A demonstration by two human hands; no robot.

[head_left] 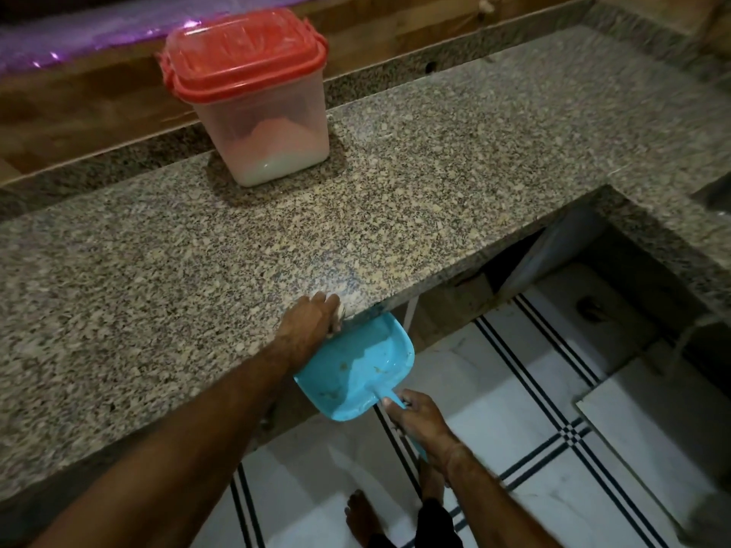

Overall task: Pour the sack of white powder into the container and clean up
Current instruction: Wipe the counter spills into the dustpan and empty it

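Note:
A clear plastic container (273,128) with a red lid (241,53) stands shut at the back of the granite counter (435,172), with white powder heaped in its bottom. My left hand (312,322) rests at the counter's front edge, its fingers dusted white and closed on a small pale thing that I cannot make out. Just below that edge my right hand (423,425) grips the handle of a blue dustpan (356,369), whose open side meets the counter edge. A few crumbs lie in the pan. No sack is in view.
A wooden backsplash (79,112) and purple plastic sheet (79,33) run behind the counter. The counter turns at the right, leaving an open recess (593,278) below. White floor tiles (534,448) with dark stripes lie underneath, and my bare foot (364,520) stands on them.

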